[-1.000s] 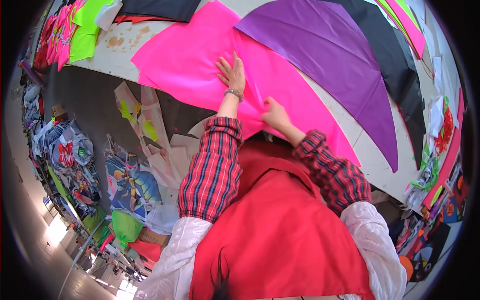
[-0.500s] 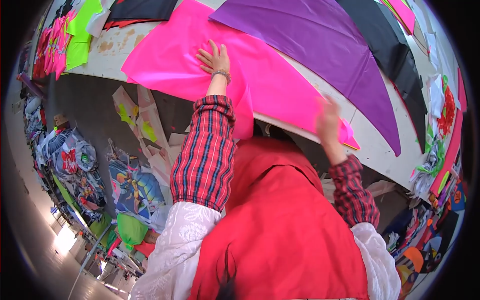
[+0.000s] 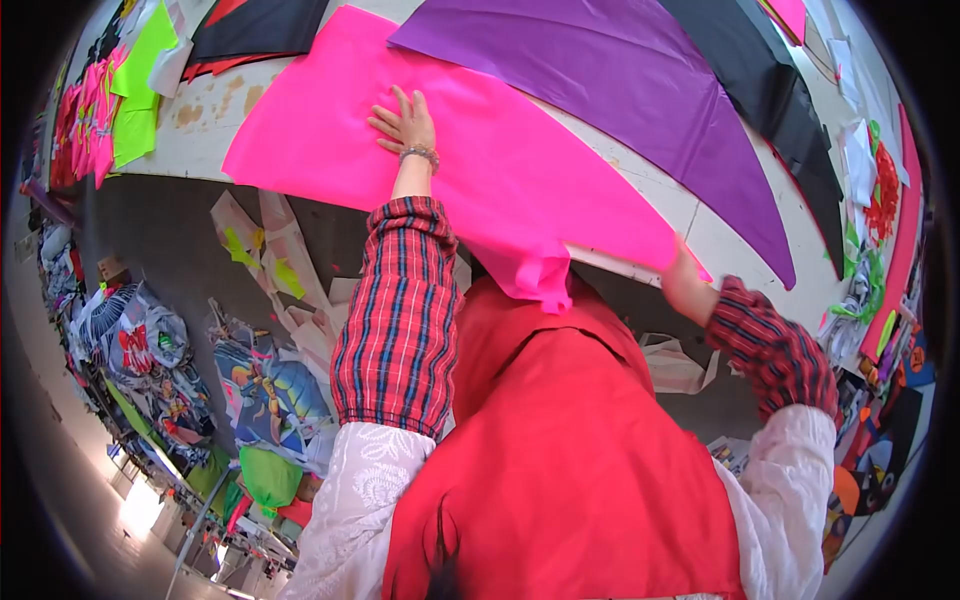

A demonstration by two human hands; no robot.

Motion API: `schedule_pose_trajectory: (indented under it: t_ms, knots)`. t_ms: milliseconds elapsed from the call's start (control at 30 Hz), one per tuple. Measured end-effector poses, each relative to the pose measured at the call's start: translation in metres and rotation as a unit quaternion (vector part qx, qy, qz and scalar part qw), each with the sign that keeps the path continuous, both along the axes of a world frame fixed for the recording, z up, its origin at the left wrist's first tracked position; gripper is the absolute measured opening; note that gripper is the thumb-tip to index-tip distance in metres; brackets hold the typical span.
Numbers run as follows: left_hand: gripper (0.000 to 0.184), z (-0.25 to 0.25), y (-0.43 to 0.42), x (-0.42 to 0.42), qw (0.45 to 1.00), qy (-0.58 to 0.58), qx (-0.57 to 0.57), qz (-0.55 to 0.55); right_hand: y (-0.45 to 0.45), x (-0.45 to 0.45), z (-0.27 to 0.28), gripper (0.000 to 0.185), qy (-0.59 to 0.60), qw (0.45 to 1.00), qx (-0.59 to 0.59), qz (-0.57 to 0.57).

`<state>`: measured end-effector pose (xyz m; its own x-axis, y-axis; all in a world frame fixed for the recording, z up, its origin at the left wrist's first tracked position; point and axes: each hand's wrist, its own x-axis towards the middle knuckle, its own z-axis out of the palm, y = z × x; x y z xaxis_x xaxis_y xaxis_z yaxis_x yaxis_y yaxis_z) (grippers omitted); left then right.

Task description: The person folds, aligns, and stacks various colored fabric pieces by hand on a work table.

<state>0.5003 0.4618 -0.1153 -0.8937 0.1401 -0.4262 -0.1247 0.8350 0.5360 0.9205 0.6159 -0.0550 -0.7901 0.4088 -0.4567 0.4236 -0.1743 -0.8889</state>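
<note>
A large bright pink fabric piece (image 3: 320, 110) lies across the table and tapers to a narrow point at the right. On its left part my left hand (image 3: 408, 124) rests flat, fingers spread, a beaded bracelet at the wrist. My right hand (image 3: 688, 285) is at the tapered right end, its fingers closed on the edge of the pink fabric and partly hidden. Between the hands, a crumpled pink part (image 3: 543, 278) hangs over the table's front edge, against the red apron (image 3: 570, 440).
Beyond the pink piece lie a purple fabric piece (image 3: 600, 90) and a black one (image 3: 750, 60). Black and red pieces (image 3: 255, 30), lime green fabric (image 3: 143, 90) and pink bundles (image 3: 95, 120) are at the far left. Bagged materials (image 3: 270, 385) stand below on the left.
My right hand, blurred before, has moved down and right along the tapered end. The pink fabric's loose part now bunches over the front edge. My left hand stays flat on the fabric.
</note>
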Motion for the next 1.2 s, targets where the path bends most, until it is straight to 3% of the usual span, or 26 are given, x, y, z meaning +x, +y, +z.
schedule_pose_trajectory:
  t_ms: [33, 67, 100, 133, 167, 200, 300, 367, 567, 700, 767, 867, 933, 967, 1067, 1133, 1200]
  knots:
    - [0.07, -0.001, -0.002, 0.002, 1.0, 0.001, 0.001, 0.0, 0.011, 0.004, 0.014, 0.041, -0.027, 0.978, 0.186, 0.092]
    - [0.07, -0.003, -0.005, 0.006, 1.0, -0.004, -0.002, -0.003, 0.016, -0.011, 0.04, 0.037, -0.018, 0.791, 0.499, 0.355]
    - [0.071, -0.003, -0.005, 0.007, 1.0, -0.006, -0.001, -0.004, 0.0, -0.034, 0.048, 0.031, -0.208, 0.698, 0.442, 0.524]
    - [0.071, -0.002, -0.004, 0.006, 1.0, -0.007, 0.002, -0.004, -0.024, -0.059, 0.047, 0.032, -0.144, 0.823, 0.392, 0.386]
    - [0.071, -0.001, -0.003, 0.004, 1.0, -0.005, 0.004, -0.002, -0.048, -0.084, 0.041, 0.033, -0.072, 0.913, 0.326, 0.234]
    - [0.071, 0.0, -0.003, 0.001, 1.0, -0.003, 0.005, 0.001, -0.073, -0.102, 0.027, 0.033, 0.034, 0.94, 0.32, 0.109]
    - [0.071, 0.0, -0.004, 0.0, 1.0, 0.001, 0.007, 0.005, -0.112, -0.149, 0.007, 0.038, -0.043, 0.955, 0.291, 0.019]
    - [0.071, -0.001, -0.003, 0.002, 1.0, 0.001, 0.014, 0.006, -0.113, -0.169, 0.016, 0.045, -0.231, 0.95, 0.198, 0.07]
    - [0.071, -0.003, -0.005, 0.003, 1.0, 0.009, 0.021, 0.011, -0.124, -0.16, -0.027, 0.049, -0.129, 0.918, 0.343, 0.156]
    - [0.075, -0.005, -0.009, 0.001, 0.999, 0.015, 0.048, 0.006, -0.135, -0.158, -0.019, 0.039, -0.132, 0.978, 0.157, -0.035]
    - [0.074, -0.003, -0.009, 0.001, 0.999, 0.017, 0.051, 0.006, -0.134, -0.149, -0.039, 0.03, -0.138, 0.976, 0.165, 0.038]
    - [0.073, -0.006, -0.011, 0.002, 0.997, 0.036, 0.067, 0.022, -0.124, -0.152, -0.022, 0.026, -0.166, 0.969, 0.141, 0.115]
    - [0.063, -0.005, -0.019, 0.0, 0.98, 0.065, 0.179, 0.063, -0.108, -0.162, -0.007, 0.025, -0.113, 0.976, 0.161, 0.098]
    - [0.063, -0.004, -0.032, 0.002, 0.978, 0.077, 0.18, 0.07, -0.094, -0.167, 0.003, 0.023, -0.114, 0.976, 0.156, 0.101]
    - [0.057, -0.002, -0.068, 0.02, 0.976, 0.18, 0.114, 0.056, -0.037, -0.177, 0.014, 0.022, -0.148, 0.963, 0.181, 0.134]
    - [0.055, -0.005, -0.081, 0.03, 0.976, 0.217, -0.004, -0.023, -0.001, -0.178, 0.013, 0.024, -0.147, 0.963, 0.182, 0.131]
    - [0.054, -0.007, -0.087, 0.034, 0.956, 0.243, -0.125, -0.103, 0.025, -0.176, 0.015, 0.022, -0.094, 0.989, 0.031, 0.113]
